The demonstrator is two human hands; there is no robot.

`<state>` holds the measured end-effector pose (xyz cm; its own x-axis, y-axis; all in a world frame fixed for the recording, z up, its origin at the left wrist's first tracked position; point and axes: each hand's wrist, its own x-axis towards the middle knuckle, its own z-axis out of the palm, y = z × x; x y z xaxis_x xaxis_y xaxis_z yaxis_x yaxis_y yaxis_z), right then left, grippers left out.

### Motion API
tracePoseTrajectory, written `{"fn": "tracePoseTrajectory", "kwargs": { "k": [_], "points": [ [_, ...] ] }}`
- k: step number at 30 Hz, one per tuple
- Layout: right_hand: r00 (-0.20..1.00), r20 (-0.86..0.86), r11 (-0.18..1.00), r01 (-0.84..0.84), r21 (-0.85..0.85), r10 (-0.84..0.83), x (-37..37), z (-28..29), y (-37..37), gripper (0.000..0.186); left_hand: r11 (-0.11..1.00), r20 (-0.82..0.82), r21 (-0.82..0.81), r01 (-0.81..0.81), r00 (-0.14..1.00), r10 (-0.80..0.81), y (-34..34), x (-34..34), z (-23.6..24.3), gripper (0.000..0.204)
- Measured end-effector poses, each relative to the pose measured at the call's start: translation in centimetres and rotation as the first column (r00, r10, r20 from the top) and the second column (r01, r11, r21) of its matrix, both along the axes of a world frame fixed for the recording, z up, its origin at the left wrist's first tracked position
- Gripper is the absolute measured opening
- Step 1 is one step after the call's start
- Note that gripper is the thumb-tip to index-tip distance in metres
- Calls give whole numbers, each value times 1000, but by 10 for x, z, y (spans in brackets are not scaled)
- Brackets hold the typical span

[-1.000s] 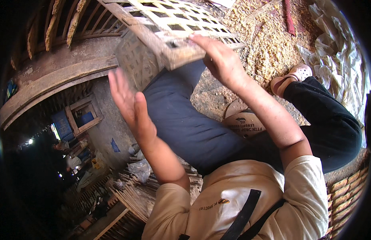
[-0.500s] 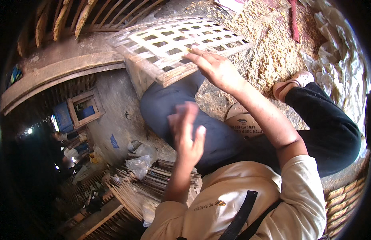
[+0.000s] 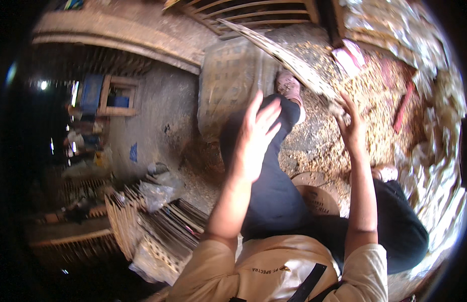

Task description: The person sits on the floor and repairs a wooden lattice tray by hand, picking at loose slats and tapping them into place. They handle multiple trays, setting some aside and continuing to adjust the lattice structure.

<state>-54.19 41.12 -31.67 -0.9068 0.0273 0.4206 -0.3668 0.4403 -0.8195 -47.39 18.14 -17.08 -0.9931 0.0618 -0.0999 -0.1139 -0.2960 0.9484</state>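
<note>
My right hand point(image 3: 353, 126) pinches the near corner of a flat woven lattice panel point(image 3: 289, 59). The panel is tilted up on edge, so it shows as a narrow strip running away to the upper left. My left hand point(image 3: 258, 137) is raised over my left knee, fingers spread, holding nothing. Beyond that knee stands a pale box-like block point(image 3: 228, 75) with faint square marks on its top. The panel's far end is above and past this block, apart from it as far as I can tell.
Loose shavings point(image 3: 324, 138) cover the floor to the right, with a red strip point(image 3: 403, 108) and crumpled plastic sheeting point(image 3: 427, 166). Stacked slatted panels point(image 3: 180, 226) and a plastic bag point(image 3: 158, 194) lie at the left. A wooden beam point(image 3: 117, 43) runs along the upper left.
The lattice panel has lifted off the block and swung right, turning from flat to edge-on in my right hand. My left hand has moved forward and to the right. The view has shifted.
</note>
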Motion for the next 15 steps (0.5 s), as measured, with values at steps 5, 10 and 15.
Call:
{"fn": "tracePoseTrajectory", "kwargs": {
  "k": [5,10,15],
  "points": [
    [967,70,957,-254,137,247,9,0,-17,65,998,-56,-33,-62,997,60,3,-74,8,104],
    [998,35,987,-62,146,57,3,-10,-8,53,951,-389,-261,-164,920,52,34,-69,-23,104],
    [997,-59,946,67,316,-51,-9,-15,25,22,968,-220,-247,38,971,-94,-28,-70,-26,69]
  ]
}}
